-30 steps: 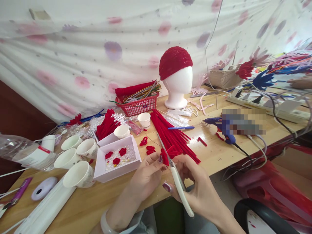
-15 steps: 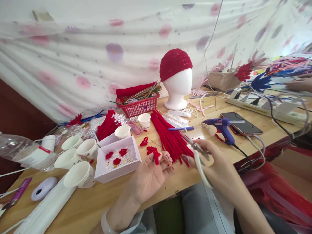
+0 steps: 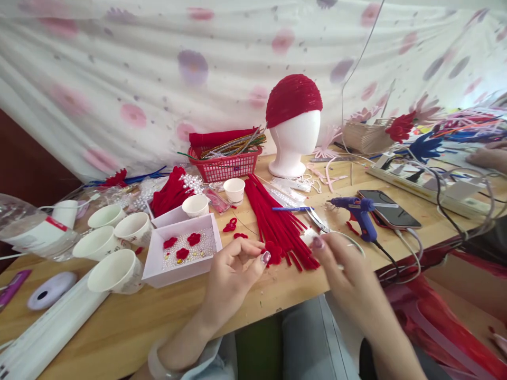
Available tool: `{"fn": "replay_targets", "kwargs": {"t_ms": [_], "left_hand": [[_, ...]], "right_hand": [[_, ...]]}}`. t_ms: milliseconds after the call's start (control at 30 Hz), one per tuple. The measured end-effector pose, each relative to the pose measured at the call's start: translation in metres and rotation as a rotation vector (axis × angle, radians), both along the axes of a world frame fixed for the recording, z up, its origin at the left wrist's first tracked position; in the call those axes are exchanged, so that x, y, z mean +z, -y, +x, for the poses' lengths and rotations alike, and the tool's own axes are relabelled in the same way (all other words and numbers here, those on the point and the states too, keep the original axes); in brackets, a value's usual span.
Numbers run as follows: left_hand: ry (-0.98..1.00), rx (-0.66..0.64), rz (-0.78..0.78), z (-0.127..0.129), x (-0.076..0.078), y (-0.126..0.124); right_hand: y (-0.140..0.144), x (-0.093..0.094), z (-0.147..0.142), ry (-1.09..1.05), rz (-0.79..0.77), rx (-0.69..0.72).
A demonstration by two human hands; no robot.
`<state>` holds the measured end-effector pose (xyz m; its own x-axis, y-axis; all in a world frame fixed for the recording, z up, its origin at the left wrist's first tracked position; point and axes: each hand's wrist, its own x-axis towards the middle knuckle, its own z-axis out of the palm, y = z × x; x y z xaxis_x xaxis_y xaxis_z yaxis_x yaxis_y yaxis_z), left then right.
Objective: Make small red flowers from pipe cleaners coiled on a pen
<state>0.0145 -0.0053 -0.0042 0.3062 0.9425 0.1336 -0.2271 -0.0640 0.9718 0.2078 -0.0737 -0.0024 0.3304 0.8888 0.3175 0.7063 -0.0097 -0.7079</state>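
- Your left hand now pinches a small red piece at its fingertips, just beside the bundle of red stems.
- Your right hand has carried the scissors out to the table, fingers loosening on the white handle; the cut looks finished.
- Beyond lie the glue gun and the mannequin head.

Paper cups: seven are counted.
Pink boxes: two.
Red baskets: one.
Foam heads: one, capped in red.
Glue guns: one.
Phones: one.
Scissors: one pair.
Blue pens: one.
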Motion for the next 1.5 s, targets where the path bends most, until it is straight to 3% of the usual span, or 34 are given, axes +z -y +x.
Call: {"fn": "replay_targets", "kwargs": {"t_ms": [67,100,200,367,800,1067,1200,1300,1400,1500], "left_hand": [[-0.012,-0.009,0.039,0.001,0.001,0.002],[-0.017,-0.008,0.055,0.001,0.002,0.002],[-0.032,-0.009,0.059,0.001,0.003,0.003],[0.025,-0.142,0.043,0.003,0.004,0.001],[0.021,-0.057,0.037,0.004,0.004,0.001],[0.188,-0.159,-0.260,0.005,-0.001,-0.006],[0.169,-0.301,-0.194,0.004,0.002,-0.005],[0.119,-0.328,-0.132,0.003,0.004,-0.004],[-0.032,-0.296,-0.042,0.002,0.005,-0.003],[-0.243,-0.174,0.108,-0.001,0.007,-0.005]], "right_hand": [[0.002,0.005,-0.029,-0.265,-0.029,0.302],[0.002,0.005,-0.041,-0.351,-0.042,0.355],[-0.001,-0.005,-0.061,-0.474,0.036,0.327],[-0.005,-0.014,-0.065,-0.576,0.157,0.318],[-0.013,-0.008,-0.075,-0.558,0.213,0.254],[-0.020,-0.014,-0.069,-0.834,0.081,0.357],[-0.016,-0.016,-0.061,-0.820,0.017,0.413],[-0.010,-0.018,-0.055,-0.799,-0.028,0.399],[-0.008,-0.019,-0.051,-0.787,-0.034,0.389],[-0.012,-0.018,-0.050,-0.701,-0.056,0.447]]}}
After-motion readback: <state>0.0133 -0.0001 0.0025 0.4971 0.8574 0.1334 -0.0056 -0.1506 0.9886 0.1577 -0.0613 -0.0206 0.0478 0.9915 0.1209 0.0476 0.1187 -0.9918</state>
